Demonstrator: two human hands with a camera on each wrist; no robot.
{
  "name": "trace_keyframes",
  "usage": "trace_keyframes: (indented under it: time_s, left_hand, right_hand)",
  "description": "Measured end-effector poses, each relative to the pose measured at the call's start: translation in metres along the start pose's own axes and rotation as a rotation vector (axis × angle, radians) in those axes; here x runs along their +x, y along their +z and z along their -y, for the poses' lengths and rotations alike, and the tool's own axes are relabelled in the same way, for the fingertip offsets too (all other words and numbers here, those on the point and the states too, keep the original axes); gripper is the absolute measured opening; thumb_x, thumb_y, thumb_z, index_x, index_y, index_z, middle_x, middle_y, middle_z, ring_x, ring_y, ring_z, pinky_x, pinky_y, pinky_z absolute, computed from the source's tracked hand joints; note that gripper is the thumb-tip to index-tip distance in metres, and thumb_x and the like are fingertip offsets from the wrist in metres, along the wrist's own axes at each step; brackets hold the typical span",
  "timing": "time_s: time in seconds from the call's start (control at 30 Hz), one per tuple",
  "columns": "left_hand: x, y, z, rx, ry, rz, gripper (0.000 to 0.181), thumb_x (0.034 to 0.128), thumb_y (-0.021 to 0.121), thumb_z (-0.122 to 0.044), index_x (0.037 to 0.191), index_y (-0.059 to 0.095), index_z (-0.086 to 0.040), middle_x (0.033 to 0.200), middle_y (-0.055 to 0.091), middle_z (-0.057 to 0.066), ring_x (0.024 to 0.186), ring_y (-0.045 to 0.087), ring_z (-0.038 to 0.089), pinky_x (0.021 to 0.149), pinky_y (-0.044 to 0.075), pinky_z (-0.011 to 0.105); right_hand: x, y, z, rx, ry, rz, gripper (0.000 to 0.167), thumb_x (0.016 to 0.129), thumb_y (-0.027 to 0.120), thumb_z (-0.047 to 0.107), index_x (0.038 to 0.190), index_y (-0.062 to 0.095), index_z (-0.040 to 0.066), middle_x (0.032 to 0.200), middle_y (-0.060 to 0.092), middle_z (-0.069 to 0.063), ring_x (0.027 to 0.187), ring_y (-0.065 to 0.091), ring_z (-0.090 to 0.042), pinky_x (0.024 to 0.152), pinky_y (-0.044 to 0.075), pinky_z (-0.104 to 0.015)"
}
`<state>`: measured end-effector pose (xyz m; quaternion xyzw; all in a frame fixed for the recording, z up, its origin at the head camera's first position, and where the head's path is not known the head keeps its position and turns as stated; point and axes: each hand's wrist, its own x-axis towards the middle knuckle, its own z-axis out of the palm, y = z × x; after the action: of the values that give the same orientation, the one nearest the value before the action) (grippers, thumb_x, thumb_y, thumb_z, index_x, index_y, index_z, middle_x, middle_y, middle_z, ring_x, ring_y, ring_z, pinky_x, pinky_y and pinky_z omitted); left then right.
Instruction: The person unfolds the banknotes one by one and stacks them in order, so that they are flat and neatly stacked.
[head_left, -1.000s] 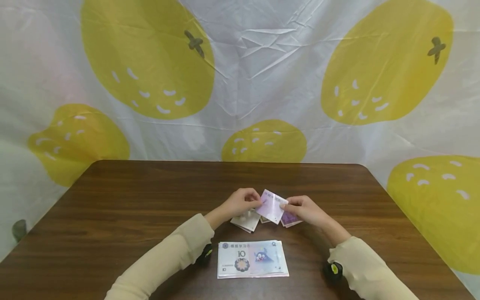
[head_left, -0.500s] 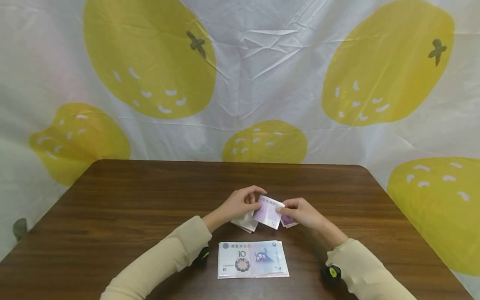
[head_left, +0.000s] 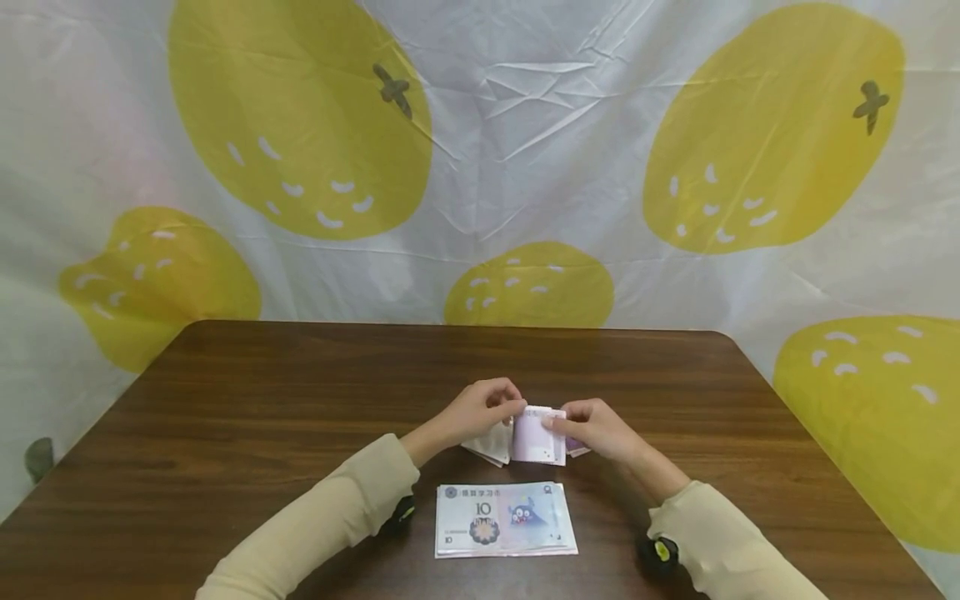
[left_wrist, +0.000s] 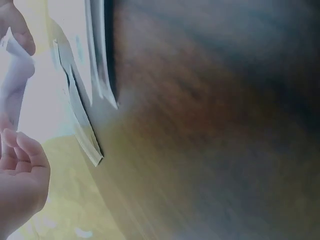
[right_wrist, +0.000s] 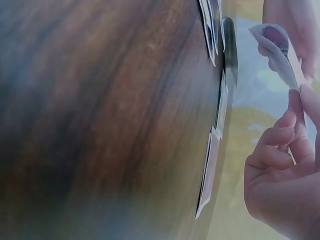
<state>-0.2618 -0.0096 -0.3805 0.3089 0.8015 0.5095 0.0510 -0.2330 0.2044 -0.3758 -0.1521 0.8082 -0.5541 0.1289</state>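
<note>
Cream sleeves (head_left: 322, 517) reach in from near side, flanking flat stack of printed notes (head_left: 525, 521), top one marked 10; beyond stack, purple-white note (head_left: 529, 439) raised above table (head_left: 300, 400), between hands, curved in wrist views; left hand (head_left: 474, 413) pinches its upper left corner, right hand (head_left: 602, 430) pinches its right side; pale notes (head_left: 489, 443) lie partly under left hand, darker purple note (head_left: 576, 445) just beside right fingers; farthest, white cloth (head_left: 480, 175) printed with yellow fruit (head_left: 300, 125)

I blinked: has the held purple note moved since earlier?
Yes. In the head view, the held purple note has come lower, closer to the unmoved 10-note stack.
</note>
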Motion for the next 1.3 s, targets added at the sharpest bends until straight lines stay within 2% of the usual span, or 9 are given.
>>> trace_keyframes:
  time_s: [0.07, 0.27, 0.43, 0.67, 0.73, 0.9, 1.0, 1.13, 1.3]
  left_hand:
    - [0.0, 0.0, 0.0, -0.025, -0.019, 0.009, 0.017, 0.0891, 0.053, -0.022, 0.081, 0.057, -0.008, 0.065, 0.056, 0.008, 0.055, 0.047, 0.015, 0.049, 0.034, 0.022]
    - [-0.002, -0.002, -0.001, -0.073, -0.015, 0.002, 0.028, 0.0906, 0.05, -0.024, 0.072, 0.056, -0.004, 0.059, 0.053, 0.01, 0.047, 0.041, 0.011, 0.044, 0.033, 0.023]
    - [-0.005, -0.006, -0.005, -0.078, -0.026, 0.015, 0.028, 0.0904, 0.05, -0.023, 0.072, 0.058, -0.003, 0.055, 0.048, 0.004, 0.046, 0.041, 0.011, 0.044, 0.035, 0.023]
    - [-0.009, -0.014, -0.002, -0.114, -0.031, 0.128, 0.027, 0.0915, 0.048, -0.022, 0.082, 0.062, -0.002, 0.072, 0.058, 0.0, 0.06, 0.051, 0.02, 0.051, 0.042, 0.029]
    - [-0.015, -0.018, -0.009, -0.111, -0.043, 0.152, 0.026, 0.0923, 0.046, -0.019, 0.085, 0.063, -0.001, 0.078, 0.059, 0.003, 0.064, 0.05, 0.023, 0.055, 0.043, 0.034]
    - [-0.023, -0.022, -0.008, -0.075, -0.049, 0.178, 0.019, 0.0902, 0.049, -0.012, 0.091, 0.065, -0.001, 0.089, 0.061, 0.003, 0.071, 0.051, 0.015, 0.062, 0.043, 0.033]
    - [-0.023, -0.021, 0.007, -0.055, -0.023, 0.195, 0.015, 0.0875, 0.052, -0.008, 0.093, 0.065, -0.003, 0.092, 0.062, 0.003, 0.074, 0.052, 0.011, 0.063, 0.042, 0.024]
    - [-0.026, -0.024, 0.009, -0.042, 0.021, 0.22, 0.015, 0.0842, 0.051, -0.001, 0.094, 0.063, -0.004, 0.092, 0.06, 0.003, 0.072, 0.051, 0.011, 0.063, 0.043, 0.025]
    - [-0.031, -0.028, 0.01, -0.03, 0.115, 0.231, 0.015, 0.0828, 0.052, -0.003, 0.095, 0.061, -0.003, 0.088, 0.059, -0.002, 0.072, 0.05, 0.008, 0.065, 0.042, 0.024]
  right_hand:
    - [0.0, 0.001, 0.0, -0.005, -0.009, -0.003, 0.028, 0.085, 0.059, 0.023, 0.079, 0.059, -0.004, 0.07, 0.058, -0.006, 0.064, 0.056, -0.02, 0.06, 0.048, -0.04]
    - [0.0, 0.001, -0.002, -0.008, -0.048, -0.002, 0.034, 0.09, 0.051, 0.026, 0.075, 0.06, -0.003, 0.064, 0.055, -0.003, 0.06, 0.053, -0.015, 0.058, 0.049, -0.04]
    - [-0.002, 0.001, -0.003, -0.031, -0.084, 0.008, 0.034, 0.09, 0.05, 0.025, 0.07, 0.057, -0.002, 0.061, 0.049, -0.004, 0.059, 0.05, -0.015, 0.056, 0.048, -0.038]
    - [-0.004, -0.001, -0.004, -0.024, -0.08, 0.032, 0.034, 0.091, 0.05, 0.022, 0.072, 0.057, -0.005, 0.066, 0.053, -0.004, 0.062, 0.051, -0.013, 0.058, 0.047, -0.037]
    - [-0.007, 0.0, 0.0, -0.028, -0.073, 0.032, 0.033, 0.091, 0.049, 0.021, 0.072, 0.056, -0.005, 0.067, 0.054, -0.004, 0.063, 0.051, -0.013, 0.059, 0.047, -0.036]
    - [-0.019, 0.003, 0.021, -0.07, -0.061, 0.023, 0.032, 0.092, 0.047, 0.016, 0.07, 0.055, -0.006, 0.066, 0.05, -0.005, 0.065, 0.048, -0.015, 0.058, 0.041, -0.033]
    - [-0.023, 0.005, 0.027, -0.103, -0.075, 0.022, 0.032, 0.092, 0.046, 0.013, 0.067, 0.051, -0.006, 0.064, 0.046, -0.006, 0.065, 0.045, -0.017, 0.057, 0.037, -0.03]
    - [-0.023, 0.005, 0.025, -0.109, -0.095, 0.023, 0.033, 0.092, 0.046, 0.011, 0.064, 0.048, -0.006, 0.064, 0.043, -0.009, 0.066, 0.043, -0.019, 0.057, 0.035, -0.03]
    - [-0.019, 0.002, 0.011, -0.102, -0.073, 0.03, 0.032, 0.091, 0.049, 0.016, 0.064, 0.049, -0.003, 0.062, 0.041, -0.009, 0.067, 0.042, -0.02, 0.055, 0.033, -0.028]
